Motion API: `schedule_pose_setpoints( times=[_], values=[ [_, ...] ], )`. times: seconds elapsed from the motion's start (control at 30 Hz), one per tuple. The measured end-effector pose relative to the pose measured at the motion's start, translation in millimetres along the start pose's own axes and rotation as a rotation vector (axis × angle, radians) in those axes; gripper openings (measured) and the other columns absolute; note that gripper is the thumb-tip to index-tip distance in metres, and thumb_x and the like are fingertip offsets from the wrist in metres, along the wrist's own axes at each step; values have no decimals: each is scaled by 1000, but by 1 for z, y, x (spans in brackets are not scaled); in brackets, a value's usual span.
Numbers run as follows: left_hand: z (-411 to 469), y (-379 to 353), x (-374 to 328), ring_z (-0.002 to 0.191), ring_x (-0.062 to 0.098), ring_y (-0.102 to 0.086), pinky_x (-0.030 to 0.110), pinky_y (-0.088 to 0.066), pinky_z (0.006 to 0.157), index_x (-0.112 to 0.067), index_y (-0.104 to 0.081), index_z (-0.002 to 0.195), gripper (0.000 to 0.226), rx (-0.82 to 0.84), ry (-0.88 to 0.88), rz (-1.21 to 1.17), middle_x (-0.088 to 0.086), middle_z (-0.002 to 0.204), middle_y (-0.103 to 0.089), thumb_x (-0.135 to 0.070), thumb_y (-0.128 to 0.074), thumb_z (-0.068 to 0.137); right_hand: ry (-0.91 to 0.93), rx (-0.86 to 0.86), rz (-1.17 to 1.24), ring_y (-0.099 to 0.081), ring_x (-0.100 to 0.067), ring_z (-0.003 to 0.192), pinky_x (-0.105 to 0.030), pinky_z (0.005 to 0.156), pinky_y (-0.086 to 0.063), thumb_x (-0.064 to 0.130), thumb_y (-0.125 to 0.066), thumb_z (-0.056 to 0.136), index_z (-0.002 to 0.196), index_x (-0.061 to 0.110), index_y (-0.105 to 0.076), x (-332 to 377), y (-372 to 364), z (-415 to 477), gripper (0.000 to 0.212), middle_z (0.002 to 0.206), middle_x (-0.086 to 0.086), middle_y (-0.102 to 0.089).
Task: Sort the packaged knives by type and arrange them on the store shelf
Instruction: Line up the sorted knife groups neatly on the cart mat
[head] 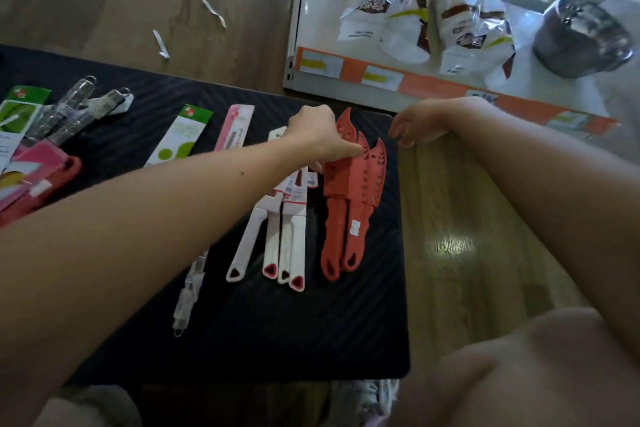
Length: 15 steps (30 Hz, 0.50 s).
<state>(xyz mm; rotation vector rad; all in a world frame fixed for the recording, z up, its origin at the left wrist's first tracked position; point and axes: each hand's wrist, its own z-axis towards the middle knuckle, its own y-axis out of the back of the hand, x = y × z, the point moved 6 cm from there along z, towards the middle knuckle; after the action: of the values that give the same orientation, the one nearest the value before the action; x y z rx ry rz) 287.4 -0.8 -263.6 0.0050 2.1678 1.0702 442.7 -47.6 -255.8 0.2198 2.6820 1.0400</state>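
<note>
Red sheathed knives lie fanned at the right edge of the black mat, just beside the white-handled knives. Left hand pinches the leftmost red sheath. Right hand hovers relaxed and empty. Suggest squaring tips and handles into one stack, clear of the white group, before moving it to the shelf.
</note>
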Motion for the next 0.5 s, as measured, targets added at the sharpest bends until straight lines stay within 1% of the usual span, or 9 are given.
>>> schedule_pose_setpoints(
  times=[0.07,0.23,0.3,0.37,0.43,0.5],
  values=[
    [5,-9,-5,49,11,-58,19,-42,42,-15,-51,65,36,16,8,6,-1,60,-55,-44,-67,80,-5,-13,24,-44,-26,129,-38,107,-34,16,-51,95,136,17,-48,-8,-6,1,42,141,-5,-47],
    [21,-23,-6,48,14,-62,19,-46,42,-14,-51,66,34,50,33,36,1,64,-58,-39,-67,82,0,-15,38,-47,-26,125,-40,107,-38,24,-52,94,133,20,-51,-18,-23,4,39,137,-5,-51],
    [23,-26,-4,51,14,-64,19,-45,41,-11,-52,73,33,70,53,76,4,71,-59,-39,-66,83,-10,-17,36,-47,-26,126,-40,107,-37,24,-51,94,133,19,-51,-22,-29,4,39,137,-5,-51],
    [24,-29,-4,58,16,-67,20,-45,43,-10,-49,81,32,85,59,118,5,74,-58,-39,-65,84,-23,-7,46,-45,-27,128,-40,107,-35,24,-50,95,134,19,-50,-26,-35,3,40,138,-6,-51],
    [23,-30,-5,62,19,-70,20,-48,46,-11,-47,77,32,98,50,142,5,68,-58,-37,-63,86,-28,6,55,-44,-27,129,-40,107,-35,25,-49,95,135,19,-49,-28,-39,3,40,138,-6,-50],
    [23,-31,-4,60,20,-70,22,-52,51,-11,-48,75,32,118,50,157,5,65,-59,-37,-62,87,-29,3,56,-45,-27,129,-40,107,-35,26,-49,95,134,20,-50,-29,-40,3,40,138,-6,-51]
  ],
)
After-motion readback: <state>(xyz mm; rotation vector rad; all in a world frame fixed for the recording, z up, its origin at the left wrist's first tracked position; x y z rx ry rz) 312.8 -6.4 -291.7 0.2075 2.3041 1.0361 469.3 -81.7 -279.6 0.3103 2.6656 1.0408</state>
